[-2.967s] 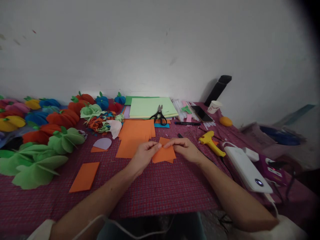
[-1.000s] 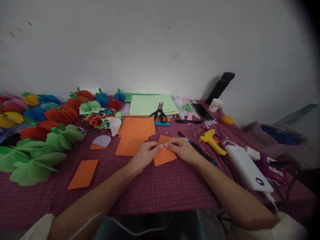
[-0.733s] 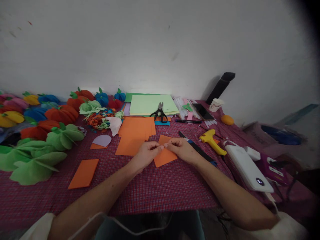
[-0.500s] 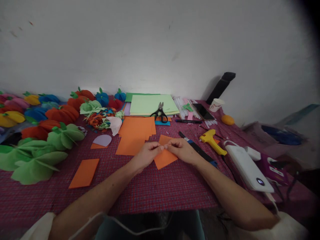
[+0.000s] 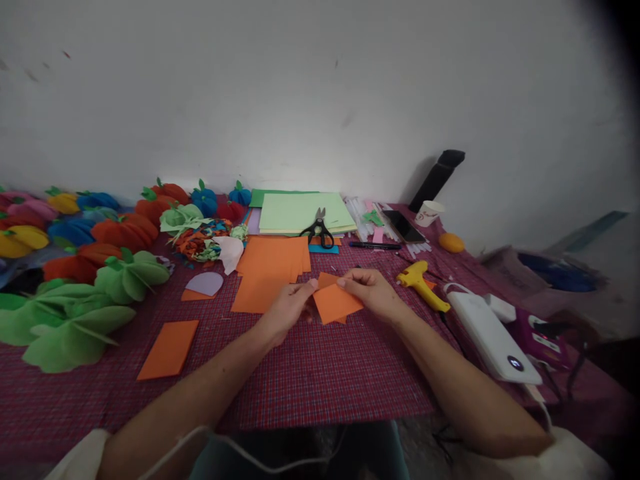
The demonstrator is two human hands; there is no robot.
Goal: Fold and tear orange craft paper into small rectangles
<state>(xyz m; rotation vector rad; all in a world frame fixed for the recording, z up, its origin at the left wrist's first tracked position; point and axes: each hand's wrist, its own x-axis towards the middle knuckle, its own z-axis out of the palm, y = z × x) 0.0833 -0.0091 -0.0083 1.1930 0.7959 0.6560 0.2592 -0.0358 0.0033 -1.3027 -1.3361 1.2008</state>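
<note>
A small orange piece of paper point(image 5: 336, 305) is held up in front of me between both hands. My left hand point(image 5: 289, 308) is closed, its thumb and fingers pinching the left corner. The upper right edge is gripped by my right hand point(image 5: 371, 291), thumb in front and fingers partly hidden behind. More orange paper point(image 5: 327, 279) shows behind the held piece; whether the two are joined I cannot tell. Larger orange sheets point(image 5: 270, 267) lie just beyond my left hand.
Black-handled scissors point(image 5: 318, 230) rest by pale green sheets point(image 5: 305, 210). Right: a yellow glue gun point(image 5: 423, 287), white power bank point(image 5: 493, 337), phone point(image 5: 405, 227) and paper cup point(image 5: 429, 213). Left: paper pumpkins point(image 5: 125, 232), paper scraps point(image 5: 197, 241) and an orange paper stack point(image 5: 169, 350).
My hands have moved apart from touching, and the orange paper between them now shows a flat face. The dark blue-and-black strip beside my right hand no longer shows.
</note>
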